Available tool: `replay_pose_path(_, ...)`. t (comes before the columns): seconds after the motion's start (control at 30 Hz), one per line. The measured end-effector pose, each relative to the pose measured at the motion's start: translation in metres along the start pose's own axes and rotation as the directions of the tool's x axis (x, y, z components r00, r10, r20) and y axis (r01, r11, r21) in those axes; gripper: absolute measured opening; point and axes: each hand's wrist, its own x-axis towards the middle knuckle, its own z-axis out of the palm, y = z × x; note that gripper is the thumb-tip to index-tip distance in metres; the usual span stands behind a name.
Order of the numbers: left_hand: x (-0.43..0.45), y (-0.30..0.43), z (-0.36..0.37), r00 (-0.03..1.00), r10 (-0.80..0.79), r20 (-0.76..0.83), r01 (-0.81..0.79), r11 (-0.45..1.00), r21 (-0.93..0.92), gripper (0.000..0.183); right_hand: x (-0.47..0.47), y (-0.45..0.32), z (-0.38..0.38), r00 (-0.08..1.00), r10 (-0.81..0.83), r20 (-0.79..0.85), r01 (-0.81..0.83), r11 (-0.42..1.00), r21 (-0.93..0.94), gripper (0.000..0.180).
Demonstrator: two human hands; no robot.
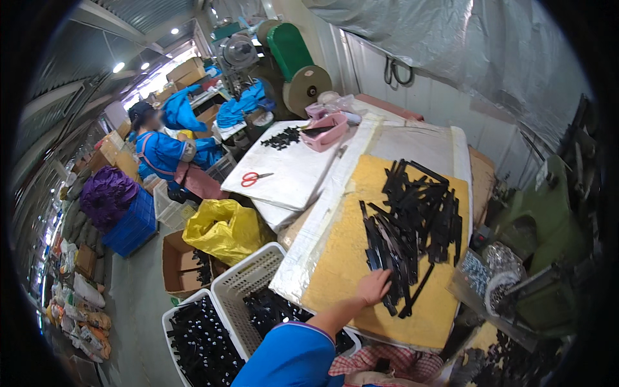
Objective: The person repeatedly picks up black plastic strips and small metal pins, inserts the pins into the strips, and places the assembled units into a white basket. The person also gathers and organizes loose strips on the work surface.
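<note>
My left hand (375, 288) reaches from a blue sleeve to the near left edge of a pile of black strips (394, 232). Its fingertips touch the strips; whether they grip one is hidden. The strips lie loosely heaped, mostly lengthwise, on a yellow board (333, 256) covering the worktable. One strip (417, 292) sticks out toward me at the pile's near end. My right hand is out of view.
White plastic baskets (251, 261) of black parts stand left of the table. Red-handled scissors (250, 179) and a pink basket (325, 135) rest on a white board (285, 164). A green machine (546, 232) stands at right. Another person (159, 150) works at far left.
</note>
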Motion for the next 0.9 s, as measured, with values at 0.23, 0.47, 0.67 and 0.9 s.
replay_pose_path(0.23, -0.001, 0.004, -0.006, 1.000, 0.000, 0.012, 0.000, 0.999, 0.055, 0.042, 0.000, -0.001, 0.007, 0.993, 0.108, 0.041, -0.112, 0.987, 0.118, 0.016)
replay_pose_path(0.47, 0.016, 0.032, 0.000, 0.978, -0.211, -0.012, 0.211, 0.975, 0.064, 0.050, -0.011, 0.010, 0.011, 0.994, 0.112, 0.011, -0.113, 0.985, 0.130, 0.014)
replay_pose_path(0.67, -0.002, 0.048, 0.025, 0.983, -0.131, -0.132, 0.148, 0.980, 0.131, 0.040, -0.011, 0.011, 0.014, 0.997, 0.078, -0.013, -0.075, 0.984, 0.163, 0.015)
replay_pose_path(0.9, -0.012, 0.067, 0.028, 0.974, -0.062, -0.216, 0.101, 0.979, 0.175, 0.035, -0.015, 0.014, 0.003, 0.991, 0.099, 0.092, -0.122, 0.950, 0.288, 0.017)
